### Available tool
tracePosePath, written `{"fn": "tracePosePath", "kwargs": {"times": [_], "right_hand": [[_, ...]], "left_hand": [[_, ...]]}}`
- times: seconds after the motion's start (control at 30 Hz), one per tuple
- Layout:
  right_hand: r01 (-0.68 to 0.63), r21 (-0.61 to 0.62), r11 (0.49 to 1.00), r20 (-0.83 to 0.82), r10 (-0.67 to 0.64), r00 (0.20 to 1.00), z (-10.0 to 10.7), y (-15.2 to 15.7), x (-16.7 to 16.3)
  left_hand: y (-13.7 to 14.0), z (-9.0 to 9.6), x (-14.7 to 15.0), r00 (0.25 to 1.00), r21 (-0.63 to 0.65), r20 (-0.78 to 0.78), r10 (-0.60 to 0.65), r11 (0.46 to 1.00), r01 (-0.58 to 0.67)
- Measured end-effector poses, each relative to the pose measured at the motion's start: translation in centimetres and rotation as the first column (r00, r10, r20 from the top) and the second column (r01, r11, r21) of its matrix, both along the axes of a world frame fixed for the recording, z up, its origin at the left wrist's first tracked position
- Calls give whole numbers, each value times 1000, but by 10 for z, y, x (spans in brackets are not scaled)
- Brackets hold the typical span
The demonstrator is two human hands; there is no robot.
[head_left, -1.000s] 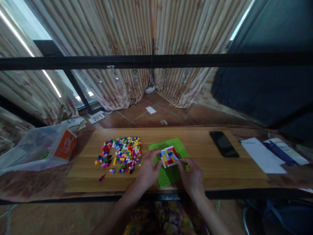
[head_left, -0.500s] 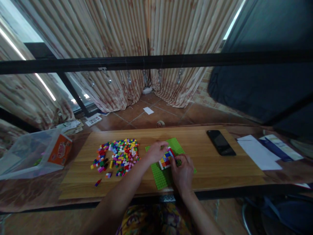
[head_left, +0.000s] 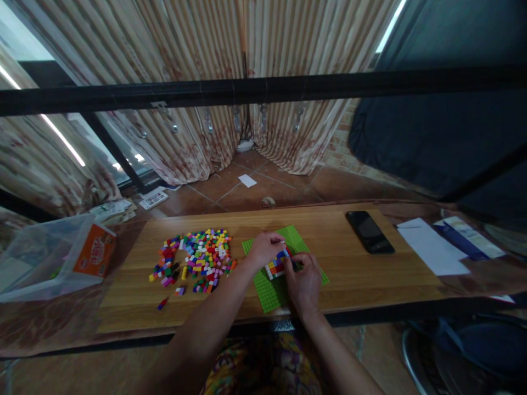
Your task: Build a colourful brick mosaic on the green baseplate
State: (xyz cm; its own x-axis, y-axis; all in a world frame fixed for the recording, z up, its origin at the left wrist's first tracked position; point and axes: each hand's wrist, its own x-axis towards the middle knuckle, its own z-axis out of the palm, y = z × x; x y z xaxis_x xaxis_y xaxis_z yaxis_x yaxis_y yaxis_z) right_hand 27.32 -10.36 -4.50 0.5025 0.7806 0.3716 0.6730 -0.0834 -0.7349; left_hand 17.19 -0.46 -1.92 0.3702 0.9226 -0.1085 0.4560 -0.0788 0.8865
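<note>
A green studded baseplate lies at an angle on the wooden board in front of me. On its middle sits a flat block build of white, blue, red, orange and yellow bricks, partly covered by my hands. My left hand reaches over the far left side of the build, fingertips drawn together at its far edge. Against the build's right side, my right hand has its thumb and fingers curled in. Whatever small piece either hand pinches is too hidden to name.
Left of the baseplate spreads a pile of small colourful bricks, with a few loose ones nearer me. A black phone lies on the wooden board at right, beside white papers. A clear plastic bin stands at far left.
The view has shifted slightly. My left fingers have closed in over the build's far edge and cover more of it. My right hand remains at its right side.
</note>
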Motion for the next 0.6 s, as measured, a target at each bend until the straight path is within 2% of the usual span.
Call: {"fn": "tracePosePath", "kwargs": {"times": [0.17, 0.37, 0.5, 0.6], "right_hand": [[-3, -73, 997, -178, -10, 984, -2, 1, 3], [-87, -156, 984, -319, 33, 947, -4, 6, 12], [-146, -129, 981, -352, 92, 931, -3, 7, 17], [-191, -83, 978, -399, 142, 906, -4, 3, 25]], "left_hand": [[2, 1, 3, 1000, -17, -21, 9, 1000, -10], [1, 6, 5, 998, 5, -62, 17, 1000, -16], [-5, 17, 5, 998, 64, -53, 41, 997, -37], [-10, 28, -9, 995, 124, -8, 101, 987, -99]]}}
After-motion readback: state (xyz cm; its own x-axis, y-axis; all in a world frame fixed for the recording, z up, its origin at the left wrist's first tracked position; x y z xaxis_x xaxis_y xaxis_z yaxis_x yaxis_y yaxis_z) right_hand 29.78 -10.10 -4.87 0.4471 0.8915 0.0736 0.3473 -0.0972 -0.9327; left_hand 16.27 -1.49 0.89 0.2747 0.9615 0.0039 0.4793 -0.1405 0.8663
